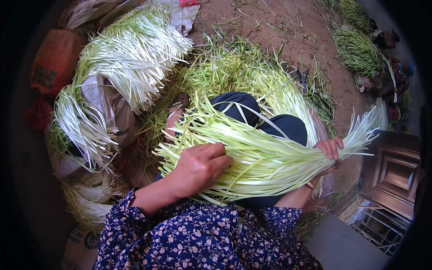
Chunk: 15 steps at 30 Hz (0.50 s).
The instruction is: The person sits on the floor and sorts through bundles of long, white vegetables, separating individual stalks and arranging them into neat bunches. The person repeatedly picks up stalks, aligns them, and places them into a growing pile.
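A large bunch of long leaves, like blanched garlic chives (263, 155), lies across my lap, with yellow-green tips at left and white ends at right. My right hand (328, 152) grips it near the white ends, fingers wrapped around the stalks. My left hand (204, 165) rests over the leafy part, its fingers curled. Whether any leaf is pinched between them is hidden. Beyond my knees, a loose pile of leaves (222, 71) covers the ground, and more long stalks (287, 98) lie to its right.
At left, a big heap of white-ended stalks (135, 57) and a smaller bunch (82, 125) lie over sacks. Tied bundles (91, 199) sit below them, near an orange sack (55, 62). Green bundles (356, 50) and partly visible people are at far right, above a brown panelled door (395, 168).
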Each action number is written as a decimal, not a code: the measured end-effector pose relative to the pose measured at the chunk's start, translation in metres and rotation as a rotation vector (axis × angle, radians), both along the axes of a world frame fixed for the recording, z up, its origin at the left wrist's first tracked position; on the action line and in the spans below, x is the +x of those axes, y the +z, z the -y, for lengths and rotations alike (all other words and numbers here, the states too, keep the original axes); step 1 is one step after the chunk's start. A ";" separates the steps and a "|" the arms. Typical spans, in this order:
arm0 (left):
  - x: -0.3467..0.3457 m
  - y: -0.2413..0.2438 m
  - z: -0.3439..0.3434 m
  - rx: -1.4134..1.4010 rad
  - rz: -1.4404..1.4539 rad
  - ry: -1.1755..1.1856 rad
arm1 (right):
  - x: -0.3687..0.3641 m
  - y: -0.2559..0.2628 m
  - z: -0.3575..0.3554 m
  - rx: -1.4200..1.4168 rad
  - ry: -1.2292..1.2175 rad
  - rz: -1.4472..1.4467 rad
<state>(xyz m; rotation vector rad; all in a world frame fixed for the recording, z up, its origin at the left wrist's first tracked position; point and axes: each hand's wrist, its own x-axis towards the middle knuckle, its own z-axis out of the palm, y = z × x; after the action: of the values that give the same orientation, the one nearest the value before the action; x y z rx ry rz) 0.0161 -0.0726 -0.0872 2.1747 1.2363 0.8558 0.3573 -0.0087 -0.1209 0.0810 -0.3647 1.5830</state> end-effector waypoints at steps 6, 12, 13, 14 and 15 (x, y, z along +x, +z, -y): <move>0.000 0.014 0.007 -0.024 0.062 0.008 | 0.002 0.000 0.002 -0.014 -0.003 0.011; -0.030 0.029 0.028 -0.182 0.142 -0.076 | -0.006 0.005 0.001 -0.003 0.021 0.031; -0.039 0.032 0.027 -0.197 0.163 -0.020 | -0.006 0.006 0.001 -0.005 0.020 0.033; -0.052 0.032 0.028 -0.213 0.190 0.038 | -0.005 0.005 0.003 -0.011 0.010 0.027; -0.067 0.032 0.028 -0.149 0.144 0.182 | -0.002 0.002 0.003 -0.016 0.000 0.021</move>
<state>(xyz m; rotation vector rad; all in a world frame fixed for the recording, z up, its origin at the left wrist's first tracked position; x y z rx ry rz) -0.0513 -0.1003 -0.0549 1.8717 1.3938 0.9437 0.3553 -0.0114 -0.1184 0.0523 -0.3680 1.5872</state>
